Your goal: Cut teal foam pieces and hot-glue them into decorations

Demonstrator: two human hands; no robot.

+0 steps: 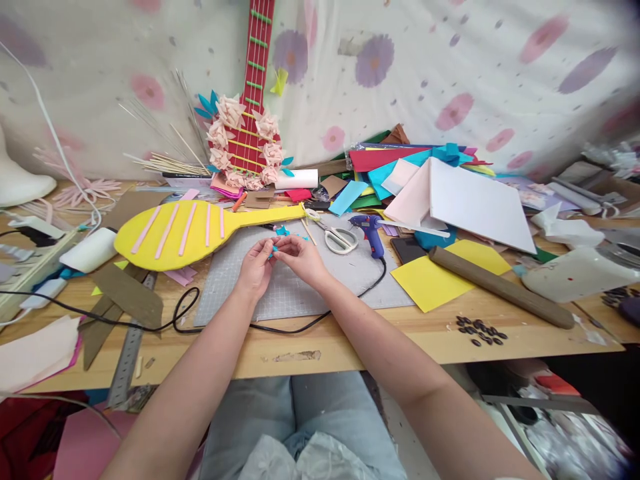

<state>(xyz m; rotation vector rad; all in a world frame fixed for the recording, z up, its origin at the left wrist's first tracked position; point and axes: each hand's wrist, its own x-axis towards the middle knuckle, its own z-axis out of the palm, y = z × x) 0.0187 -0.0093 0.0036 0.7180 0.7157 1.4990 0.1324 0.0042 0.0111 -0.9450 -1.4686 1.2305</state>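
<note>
My left hand (257,268) and my right hand (301,257) meet above the grey cutting mat (225,287). Both are closed, pinching a small piece of blue paper (273,251) between their fingertips. More blue scraps (283,231) lie on the mat just past my fingers. White-handled scissors (341,240) and a purple glue gun (369,233) with a black cord lie to the right of my hands. Behind and to the left is a yellow cardboard lute shape (170,233) with pink strips across its body.
A red paper instrument with pale pink flowers (247,143) leans at the back wall. Coloured sheets (400,167) are piled at back right. A brown tube (500,287) lies across yellow paper (425,283). Dark beads (481,330) and a metal ruler (126,357) lie near the front edge.
</note>
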